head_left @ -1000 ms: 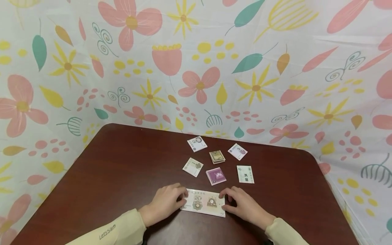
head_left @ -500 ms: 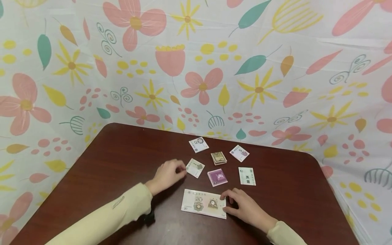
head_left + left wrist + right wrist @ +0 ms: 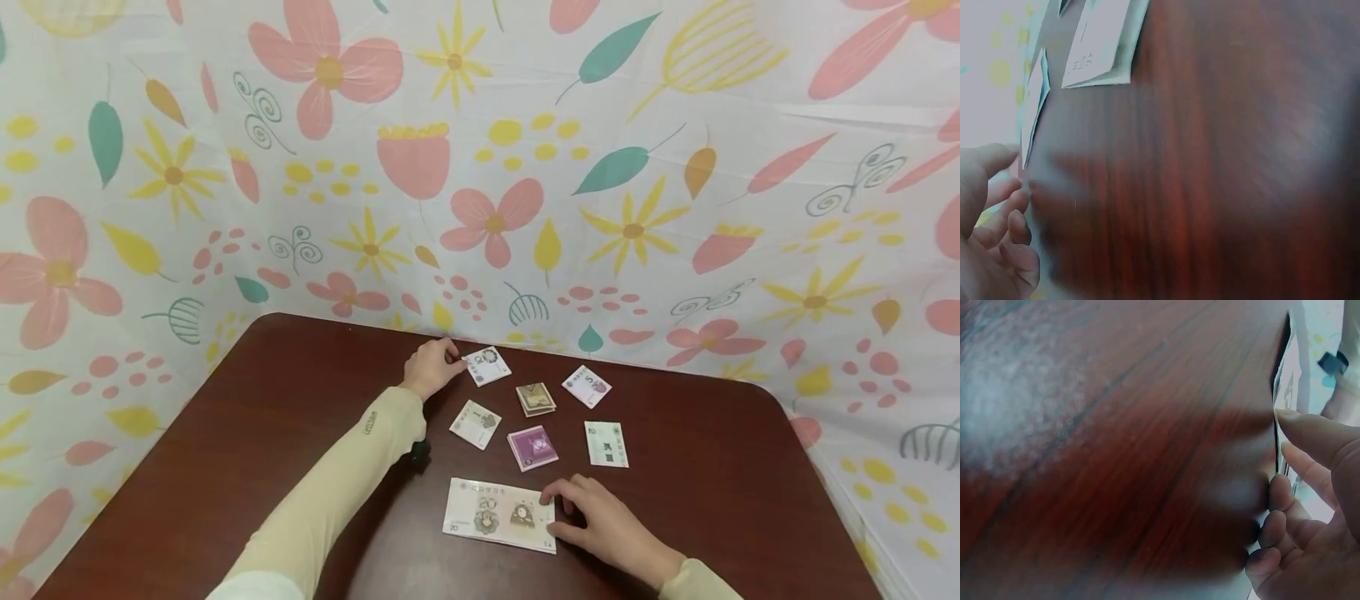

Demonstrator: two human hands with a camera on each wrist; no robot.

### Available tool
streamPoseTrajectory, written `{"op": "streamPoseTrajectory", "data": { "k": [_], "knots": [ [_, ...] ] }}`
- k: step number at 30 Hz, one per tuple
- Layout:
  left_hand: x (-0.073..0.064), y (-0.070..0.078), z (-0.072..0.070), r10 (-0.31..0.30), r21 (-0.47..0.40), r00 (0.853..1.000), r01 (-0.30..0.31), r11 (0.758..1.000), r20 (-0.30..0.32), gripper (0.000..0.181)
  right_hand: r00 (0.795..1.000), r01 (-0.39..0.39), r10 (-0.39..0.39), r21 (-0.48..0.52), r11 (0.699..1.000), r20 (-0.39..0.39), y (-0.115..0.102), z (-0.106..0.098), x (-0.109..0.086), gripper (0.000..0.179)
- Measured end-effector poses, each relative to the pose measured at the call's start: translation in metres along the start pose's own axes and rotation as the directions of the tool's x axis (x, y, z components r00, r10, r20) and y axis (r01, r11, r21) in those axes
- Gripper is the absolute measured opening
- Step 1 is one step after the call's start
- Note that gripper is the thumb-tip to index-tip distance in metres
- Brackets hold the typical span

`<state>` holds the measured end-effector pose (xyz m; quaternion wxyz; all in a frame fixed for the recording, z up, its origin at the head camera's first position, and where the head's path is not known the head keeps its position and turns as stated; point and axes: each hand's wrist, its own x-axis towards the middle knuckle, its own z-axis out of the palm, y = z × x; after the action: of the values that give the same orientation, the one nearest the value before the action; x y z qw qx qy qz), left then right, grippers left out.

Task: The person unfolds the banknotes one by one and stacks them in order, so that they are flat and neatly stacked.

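Note:
In the head view my left hand (image 3: 433, 367) reaches to the far side of the table, fingertips right at the left edge of a folded banknote marked 10 (image 3: 487, 366). The left wrist view shows its thumb and forefinger parted around the corner of that folded note (image 3: 1036, 106). My right hand (image 3: 603, 523) holds the right end of a flat, unfolded banknote marked 20 (image 3: 498, 516), which lies near the front; a second edge shows under it. From the right wrist, the thumb and forefinger lie on this note (image 3: 1286, 378), the other fingers curled beside it.
Other folded banknotes lie spread on the dark wooden table (image 3: 300, 433): one marked 1 (image 3: 474, 424), a brown one (image 3: 535, 399), a purple one (image 3: 532, 448), one marked 5 (image 3: 587, 387) and a green 2 (image 3: 607, 444). A flower-patterned cloth (image 3: 495, 167) hangs behind.
My left hand has let go of the 20 banknote's left end, passed the folded 1 note and moved back to the folded 10. The right hand stays at the 20 banknote.

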<state>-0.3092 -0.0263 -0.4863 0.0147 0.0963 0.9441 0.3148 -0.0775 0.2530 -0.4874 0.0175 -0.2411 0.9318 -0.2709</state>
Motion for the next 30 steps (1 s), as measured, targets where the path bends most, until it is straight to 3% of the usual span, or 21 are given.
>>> {"op": "streamPoseTrajectory", "data": {
  "k": [7, 12, 20, 26, 30],
  "knots": [
    [0.007, 0.012, 0.013, -0.045, 0.049, 0.999, 0.044, 0.998, 0.016, 0.038, 1.0, 0.016, -0.016, 0.0, 1.0, 0.001, -0.002, 0.002, -0.001, 0.028],
    [0.005, 0.018, 0.011, -0.086, 0.032, 0.996, 0.086, 0.996, 0.026, 0.034, 0.999, 0.032, -0.032, -0.016, 0.999, -0.013, -0.004, 0.001, 0.0, 0.03],
    [0.005, 0.022, 0.01, -0.088, 0.029, 0.995, 0.087, 0.996, 0.047, 0.033, 0.999, 0.031, -0.031, -0.018, 0.999, -0.019, -0.004, 0.0, -0.001, 0.03],
    [0.005, 0.017, 0.011, -0.077, -0.047, 0.997, 0.077, 0.996, -0.001, 0.013, 1.0, 0.005, -0.005, -0.017, 1.0, -0.004, -0.001, -0.001, 0.0, 0.03],
    [0.003, 0.011, 0.011, -0.092, -0.118, 0.995, 0.088, 0.989, -0.031, 0.009, 1.0, 0.013, -0.013, -0.022, 1.0, -0.001, 0.0, -0.001, 0.0, 0.029]
  ]
}}
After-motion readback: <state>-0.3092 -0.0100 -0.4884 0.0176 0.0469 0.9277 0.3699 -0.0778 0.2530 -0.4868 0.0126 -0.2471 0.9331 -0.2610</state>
